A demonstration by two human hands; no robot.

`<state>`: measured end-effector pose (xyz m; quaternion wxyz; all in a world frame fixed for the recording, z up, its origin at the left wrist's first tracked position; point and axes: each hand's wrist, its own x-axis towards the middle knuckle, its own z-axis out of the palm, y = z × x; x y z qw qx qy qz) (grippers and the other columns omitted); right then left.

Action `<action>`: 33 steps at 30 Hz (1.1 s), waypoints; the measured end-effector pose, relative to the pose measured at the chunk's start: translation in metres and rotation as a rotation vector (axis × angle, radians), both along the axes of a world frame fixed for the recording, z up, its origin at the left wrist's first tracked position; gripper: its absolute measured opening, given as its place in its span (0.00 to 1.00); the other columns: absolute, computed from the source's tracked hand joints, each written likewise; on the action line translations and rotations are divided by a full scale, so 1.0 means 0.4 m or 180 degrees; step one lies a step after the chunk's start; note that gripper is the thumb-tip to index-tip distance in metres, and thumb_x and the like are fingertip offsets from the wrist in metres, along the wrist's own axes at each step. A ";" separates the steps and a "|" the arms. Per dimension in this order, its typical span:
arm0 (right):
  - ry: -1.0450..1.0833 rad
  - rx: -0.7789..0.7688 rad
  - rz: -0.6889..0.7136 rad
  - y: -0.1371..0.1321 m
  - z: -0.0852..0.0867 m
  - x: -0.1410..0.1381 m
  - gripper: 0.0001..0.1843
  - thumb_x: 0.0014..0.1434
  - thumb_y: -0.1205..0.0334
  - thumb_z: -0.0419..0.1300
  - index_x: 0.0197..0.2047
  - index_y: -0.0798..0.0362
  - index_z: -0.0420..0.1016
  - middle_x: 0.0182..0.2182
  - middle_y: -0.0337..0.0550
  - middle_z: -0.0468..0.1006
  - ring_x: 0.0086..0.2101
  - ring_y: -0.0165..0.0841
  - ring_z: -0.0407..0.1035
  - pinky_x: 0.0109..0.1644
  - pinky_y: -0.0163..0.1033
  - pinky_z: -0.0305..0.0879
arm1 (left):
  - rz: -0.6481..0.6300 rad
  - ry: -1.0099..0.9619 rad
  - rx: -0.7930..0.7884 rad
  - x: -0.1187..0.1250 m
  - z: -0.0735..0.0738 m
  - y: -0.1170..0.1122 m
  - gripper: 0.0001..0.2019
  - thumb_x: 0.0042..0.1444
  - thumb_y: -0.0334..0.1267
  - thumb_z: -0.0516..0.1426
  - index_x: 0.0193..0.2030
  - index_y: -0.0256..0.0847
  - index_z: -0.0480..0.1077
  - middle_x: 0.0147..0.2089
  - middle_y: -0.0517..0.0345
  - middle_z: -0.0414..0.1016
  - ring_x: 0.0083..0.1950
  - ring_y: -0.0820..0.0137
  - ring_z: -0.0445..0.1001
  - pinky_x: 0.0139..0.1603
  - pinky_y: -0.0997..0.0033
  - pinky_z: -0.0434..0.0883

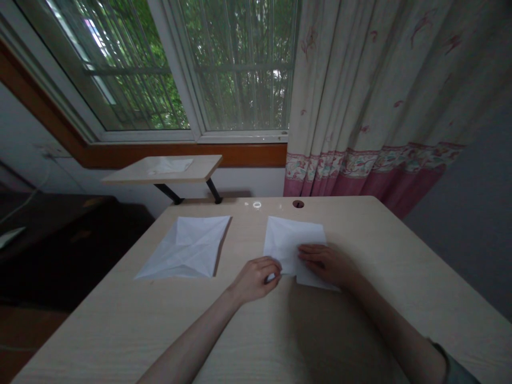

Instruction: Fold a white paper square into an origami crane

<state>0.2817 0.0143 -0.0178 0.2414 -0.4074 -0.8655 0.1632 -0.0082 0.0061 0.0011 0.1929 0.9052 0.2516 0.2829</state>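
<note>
A white sheet of paper [292, 237] lies on the table in front of me, partly folded along its near edge. My left hand [258, 277] is at its near left corner, with the fingers curled and closed on the paper there. On the right side of the same sheet, my right hand [326, 261] rests with its fingers stretched over the surface, pressing it flat. Part of the sheet is hidden under both hands. To the left lies a second white paper [196, 242], creased with several fold lines, with neither hand touching it.
The pale wooden table [180, 330] has a round cable hole [298, 204] near its far edge. A small raised shelf [140, 173] at the back left holds another white paper [171, 165]. Behind are a window [244, 69] and a floral curtain [352, 96].
</note>
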 end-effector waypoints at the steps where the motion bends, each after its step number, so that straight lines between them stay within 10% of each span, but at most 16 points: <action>1: 0.0154 -0.0137 -0.0010 0.003 0.000 0.006 0.16 0.66 0.56 0.57 0.54 0.42 0.78 0.57 0.43 0.76 0.56 0.41 0.70 0.62 0.56 0.65 | 0.0044 -0.0018 -0.0044 -0.002 -0.002 0.002 0.05 0.61 0.30 0.55 0.36 0.42 0.70 0.43 0.56 0.79 0.46 0.68 0.77 0.49 0.69 0.73; 10: 0.1619 -0.0597 0.0231 0.030 0.001 0.052 0.35 0.63 0.30 0.46 0.51 0.45 0.81 0.51 0.49 0.81 0.57 0.49 0.69 0.66 0.63 0.54 | 0.0735 -0.0171 -0.0398 -0.008 -0.015 0.016 0.04 0.59 0.30 0.55 0.34 0.42 0.69 0.53 0.53 0.77 0.54 0.65 0.76 0.56 0.63 0.71; 20: 0.1090 -0.0120 0.0201 0.044 0.024 0.061 0.38 0.49 0.22 0.54 0.45 0.44 0.82 0.50 0.50 0.80 0.59 0.54 0.63 0.63 0.65 0.54 | 0.1144 -0.0194 -0.0347 0.001 -0.017 0.028 0.05 0.61 0.32 0.52 0.33 0.42 0.67 0.48 0.51 0.78 0.57 0.61 0.73 0.57 0.57 0.65; 33: 0.0731 0.0641 -0.0529 0.029 0.012 0.040 0.11 0.54 0.47 0.67 0.33 0.45 0.81 0.48 0.46 0.79 0.55 0.49 0.65 0.60 0.59 0.59 | 0.1628 0.0105 -0.0430 0.004 -0.017 0.028 0.03 0.61 0.31 0.55 0.39 0.41 0.69 0.56 0.52 0.74 0.59 0.61 0.70 0.58 0.53 0.58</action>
